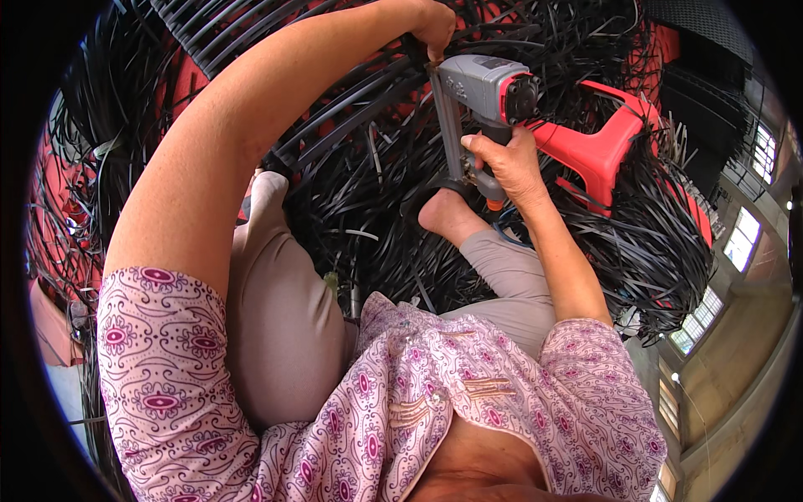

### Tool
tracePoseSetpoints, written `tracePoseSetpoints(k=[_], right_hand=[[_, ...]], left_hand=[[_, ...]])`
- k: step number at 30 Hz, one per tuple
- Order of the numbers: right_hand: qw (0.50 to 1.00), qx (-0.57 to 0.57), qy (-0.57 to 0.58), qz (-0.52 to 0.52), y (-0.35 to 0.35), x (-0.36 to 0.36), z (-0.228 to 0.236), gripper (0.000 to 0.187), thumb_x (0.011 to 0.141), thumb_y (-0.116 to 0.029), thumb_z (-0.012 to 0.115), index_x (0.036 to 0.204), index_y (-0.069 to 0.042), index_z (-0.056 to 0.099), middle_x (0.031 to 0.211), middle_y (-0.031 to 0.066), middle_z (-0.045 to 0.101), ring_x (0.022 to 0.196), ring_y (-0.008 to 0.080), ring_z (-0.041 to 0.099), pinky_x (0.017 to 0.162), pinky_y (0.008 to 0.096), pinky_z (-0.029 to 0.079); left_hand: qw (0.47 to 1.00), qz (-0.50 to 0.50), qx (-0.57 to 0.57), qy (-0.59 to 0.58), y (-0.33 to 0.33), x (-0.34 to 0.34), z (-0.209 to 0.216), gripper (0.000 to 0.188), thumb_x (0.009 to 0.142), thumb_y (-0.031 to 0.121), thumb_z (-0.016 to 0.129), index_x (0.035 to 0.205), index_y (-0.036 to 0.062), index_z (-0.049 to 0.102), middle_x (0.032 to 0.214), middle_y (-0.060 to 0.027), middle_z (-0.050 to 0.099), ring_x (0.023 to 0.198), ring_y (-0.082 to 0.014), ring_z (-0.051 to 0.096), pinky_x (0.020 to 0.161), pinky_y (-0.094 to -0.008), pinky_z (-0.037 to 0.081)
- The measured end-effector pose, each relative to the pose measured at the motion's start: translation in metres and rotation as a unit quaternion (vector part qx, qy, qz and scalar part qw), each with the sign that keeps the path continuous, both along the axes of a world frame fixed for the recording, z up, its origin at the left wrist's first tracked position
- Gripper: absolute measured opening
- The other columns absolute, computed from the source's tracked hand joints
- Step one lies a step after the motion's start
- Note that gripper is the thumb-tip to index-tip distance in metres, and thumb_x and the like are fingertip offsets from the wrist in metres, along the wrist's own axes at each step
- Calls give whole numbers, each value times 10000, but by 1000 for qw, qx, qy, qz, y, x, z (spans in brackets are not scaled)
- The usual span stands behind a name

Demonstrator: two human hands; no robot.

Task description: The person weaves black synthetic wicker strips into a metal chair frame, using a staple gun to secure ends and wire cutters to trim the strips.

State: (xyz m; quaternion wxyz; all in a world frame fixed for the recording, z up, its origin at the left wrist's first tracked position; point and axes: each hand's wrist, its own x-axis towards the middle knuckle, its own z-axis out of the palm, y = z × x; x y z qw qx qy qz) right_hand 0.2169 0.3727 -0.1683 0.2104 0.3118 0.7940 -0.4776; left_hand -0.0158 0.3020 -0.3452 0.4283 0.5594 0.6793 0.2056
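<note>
My right hand (514,167) is wrapped round the dark grip of a pneumatic nail gun (485,82), which has a grey body and a red-rimmed black cap. Its long grey magazine (448,125) runs down toward my foot. Beyond it, at the far end of my outstretched arm, my left hand (433,29) is closed beside the gun's nose. Dark material lies under those fingers; what they hold is partly hidden. Close by are the grey-black slats (351,100) of a frame, reaching across the upper middle.
Tangled black plastic strips (393,243) cover the ground around my legs and heap up at the right (644,259). A red plastic stool or chair part (598,146) lies right of the gun. A slatted panel (222,33) stands far left. Windows (743,238) line the right wall.
</note>
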Motion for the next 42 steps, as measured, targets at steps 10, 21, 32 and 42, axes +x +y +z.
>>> tracePoseSetpoints(k=[10, 21, 32, 42], right_hand=[[998, 52, -16, 44, 9, -5, -1, 268, 752, -167, 739, 898, 34, 642, 697, 50, 642, 564, 112, 597, 535, 277, 488], [993, 54, 4, 101, 2, -17, 2, 237, 762, -138, 733, 901, 31, 644, 682, 39, 626, 544, 103, 582, 498, 267, 464], [977, 37, 152, -144, 141, 33, 111, 291, 788, -198, 716, 974, -22, 578, 763, 23, 617, 612, 93, 560, 605, 247, 468], [856, 495, -15, -149, 362, 108, 91, 732, 741, -241, 726, 1392, -65, 440, 1128, 213, 665, 1054, 335, 653, 900, 418, 501]], left_hand=[[999, -10, 23, -42, 18, 2, -22, 251, 702, 270, 811, 900, 117, 780, 891, -50, 742, 829, -211, 669, 772, -370, 522], [946, -234, 175, 140, 12, -10, -84, 385, 930, 357, 608, 1127, 39, 698, 1116, -82, 695, 1026, -162, 636, 907, -325, 503], [989, -60, 131, 35, -12, -4, -9, 381, 772, 406, 734, 748, 27, 701, 731, -139, 673, 725, -290, 653, 708, -413, 500], [992, 110, -17, -64, -12, 14, 28, 226, 692, 198, 804, 710, 3, 691, 570, -63, 557, 577, -126, 526, 583, -329, 427]])
